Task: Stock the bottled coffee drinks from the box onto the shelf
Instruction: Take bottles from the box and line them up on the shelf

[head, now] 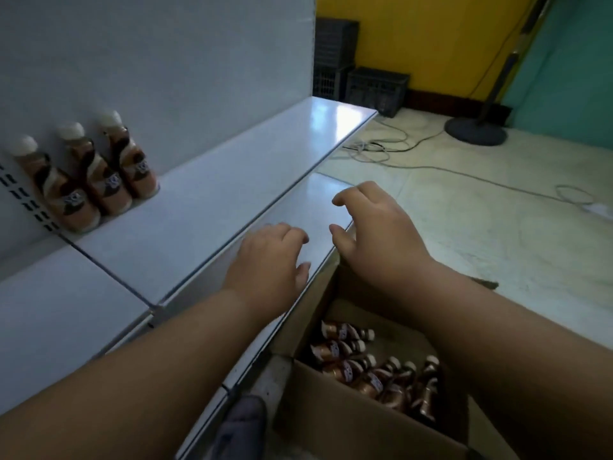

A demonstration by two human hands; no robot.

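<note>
Three brown bottled coffee drinks (106, 174) with white caps stand in a row at the back left of the white upper shelf (232, 167), against the rear panel. A cardboard box (348, 423) sits open on the floor at lower right, and several more bottles (374, 370) lie inside it. My left hand (268, 263) hovers over the lower shelf (298, 224) with its fingers curled and nothing in it. My right hand (374, 227) is above the shelf's front edge and the far end of the box, fingers spread, holding nothing.
Black plastic crates (374, 88) stand against the yellow wall behind the shelf end. A fan base (476, 129) and loose cables (381, 149) lie on the pale floor to the right. A grey shoe tip (245, 426) shows beside the box.
</note>
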